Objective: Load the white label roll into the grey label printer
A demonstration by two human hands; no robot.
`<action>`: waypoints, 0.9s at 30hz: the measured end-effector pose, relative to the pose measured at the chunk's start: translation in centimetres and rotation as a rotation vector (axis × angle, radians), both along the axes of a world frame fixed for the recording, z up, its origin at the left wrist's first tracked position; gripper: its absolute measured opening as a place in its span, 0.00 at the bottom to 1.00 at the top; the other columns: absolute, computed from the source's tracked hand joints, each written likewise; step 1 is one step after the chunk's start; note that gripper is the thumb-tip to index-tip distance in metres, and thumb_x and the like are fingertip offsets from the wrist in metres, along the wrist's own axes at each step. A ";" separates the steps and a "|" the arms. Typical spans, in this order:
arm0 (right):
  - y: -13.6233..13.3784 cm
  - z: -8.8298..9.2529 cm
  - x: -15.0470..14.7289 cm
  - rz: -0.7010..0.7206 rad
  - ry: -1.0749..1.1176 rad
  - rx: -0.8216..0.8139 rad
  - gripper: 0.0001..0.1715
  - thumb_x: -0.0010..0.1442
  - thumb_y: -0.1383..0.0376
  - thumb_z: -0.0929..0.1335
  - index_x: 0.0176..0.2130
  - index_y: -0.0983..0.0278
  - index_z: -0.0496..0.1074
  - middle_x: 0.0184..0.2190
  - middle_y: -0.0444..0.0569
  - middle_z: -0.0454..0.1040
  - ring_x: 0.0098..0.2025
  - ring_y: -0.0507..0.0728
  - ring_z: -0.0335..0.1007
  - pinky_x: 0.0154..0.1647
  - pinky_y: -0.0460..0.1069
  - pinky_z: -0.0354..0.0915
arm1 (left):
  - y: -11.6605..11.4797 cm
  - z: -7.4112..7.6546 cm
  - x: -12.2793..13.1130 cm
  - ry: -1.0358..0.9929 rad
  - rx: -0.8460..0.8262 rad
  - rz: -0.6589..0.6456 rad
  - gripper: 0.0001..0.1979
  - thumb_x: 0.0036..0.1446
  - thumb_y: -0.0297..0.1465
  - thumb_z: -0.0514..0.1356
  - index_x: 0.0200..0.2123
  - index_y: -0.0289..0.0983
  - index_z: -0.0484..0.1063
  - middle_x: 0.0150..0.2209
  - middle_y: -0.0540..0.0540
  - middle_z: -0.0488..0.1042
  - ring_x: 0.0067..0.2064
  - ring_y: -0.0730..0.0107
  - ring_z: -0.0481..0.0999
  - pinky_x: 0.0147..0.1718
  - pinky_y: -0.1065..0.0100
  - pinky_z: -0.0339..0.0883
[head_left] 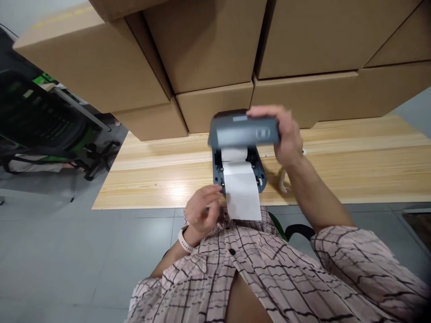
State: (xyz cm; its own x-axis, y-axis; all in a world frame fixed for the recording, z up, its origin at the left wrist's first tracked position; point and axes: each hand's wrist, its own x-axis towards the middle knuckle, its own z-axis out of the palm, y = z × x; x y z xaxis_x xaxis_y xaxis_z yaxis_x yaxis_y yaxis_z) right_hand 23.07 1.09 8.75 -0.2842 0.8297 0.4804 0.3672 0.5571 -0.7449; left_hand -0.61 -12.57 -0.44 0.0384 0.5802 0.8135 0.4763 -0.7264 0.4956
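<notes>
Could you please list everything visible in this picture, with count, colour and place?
printer: one, dark grey, at the table's near edge, lid raised
paper strip: one, white, running from the printer's roll over the table edge
table: one, light wood, across the middle
cardboard boxes: several, brown, stacked at the table's back
office chair: one, black and green, far left
floor: grey tiles, below
left hand: beside the paper strip, white wristband
right hand: gripping the raised lid
</notes>
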 end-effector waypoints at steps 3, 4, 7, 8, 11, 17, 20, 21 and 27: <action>-4.9 -3.6 0.7 -0.015 0.028 0.061 0.27 0.77 0.45 0.56 0.59 0.48 0.76 0.69 0.44 0.73 0.79 0.67 0.57 0.81 0.70 0.50 | 1.5 0.4 0.1 -0.164 -0.177 0.158 0.24 0.77 0.41 0.53 0.72 0.52 0.63 0.76 0.44 0.65 0.78 0.51 0.64 0.73 0.40 0.65; -5.8 -4.4 0.9 -0.006 0.016 0.046 0.24 0.77 0.46 0.59 0.60 0.46 0.76 0.72 0.42 0.70 0.80 0.66 0.54 0.82 0.70 0.48 | 2.3 0.6 0.2 -0.193 -0.297 0.130 0.29 0.76 0.45 0.53 0.76 0.52 0.57 0.80 0.44 0.55 0.81 0.49 0.54 0.77 0.39 0.56; -6.9 -6.1 1.1 -0.021 0.031 -0.033 0.29 0.76 0.46 0.62 0.71 0.43 0.65 0.81 0.41 0.54 0.84 0.64 0.43 0.84 0.67 0.45 | 4.8 0.5 0.6 -0.297 -0.681 -0.084 0.39 0.74 0.49 0.56 0.80 0.51 0.44 0.83 0.42 0.44 0.83 0.46 0.45 0.79 0.41 0.50; -6.9 -6.5 1.2 -0.027 0.037 -0.059 0.34 0.75 0.45 0.62 0.75 0.43 0.60 0.83 0.41 0.48 0.85 0.64 0.39 0.84 0.67 0.44 | 5.4 0.3 0.7 -0.328 -0.772 -0.149 0.41 0.73 0.50 0.58 0.80 0.50 0.43 0.83 0.40 0.45 0.83 0.45 0.47 0.79 0.42 0.52; -6.6 -7.9 1.3 -0.003 0.065 -0.151 0.48 0.72 0.40 0.65 0.80 0.44 0.44 0.85 0.42 0.36 0.86 0.64 0.31 0.85 0.65 0.41 | 6.1 -0.4 0.5 -0.360 -0.880 -0.250 0.47 0.71 0.50 0.61 0.81 0.49 0.38 0.82 0.37 0.48 0.82 0.45 0.52 0.78 0.44 0.56; -7.0 -9.8 1.0 0.073 0.270 -0.402 0.64 0.67 0.35 0.68 0.82 0.49 0.31 0.85 0.46 0.34 0.86 0.63 0.30 0.85 0.65 0.40 | 4.7 -0.7 0.4 -0.443 -0.859 -0.269 0.52 0.66 0.53 0.67 0.81 0.51 0.39 0.80 0.36 0.55 0.80 0.44 0.57 0.78 0.41 0.54; -7.2 -10.2 0.6 0.058 0.396 -0.418 0.67 0.63 0.36 0.73 0.82 0.47 0.35 0.85 0.44 0.37 0.86 0.63 0.31 0.85 0.65 0.36 | 4.8 -0.5 1.0 -0.492 -0.810 -0.270 0.50 0.66 0.54 0.67 0.80 0.50 0.45 0.81 0.38 0.54 0.81 0.44 0.54 0.78 0.44 0.52; -7.3 -10.3 0.4 0.047 0.422 -0.411 0.67 0.62 0.36 0.73 0.81 0.46 0.36 0.84 0.43 0.39 0.86 0.63 0.31 0.85 0.65 0.35 | 4.9 -0.5 1.1 -0.490 -0.786 -0.273 0.49 0.66 0.54 0.66 0.80 0.50 0.47 0.81 0.38 0.54 0.81 0.44 0.53 0.79 0.45 0.51; -7.3 -10.9 -0.1 -0.044 0.447 -0.311 0.64 0.62 0.37 0.74 0.81 0.45 0.41 0.84 0.45 0.41 0.85 0.68 0.33 0.85 0.69 0.40 | 2.8 -1.1 1.1 -0.430 -0.645 -0.108 0.38 0.67 0.51 0.66 0.74 0.49 0.62 0.76 0.38 0.63 0.75 0.47 0.66 0.70 0.50 0.67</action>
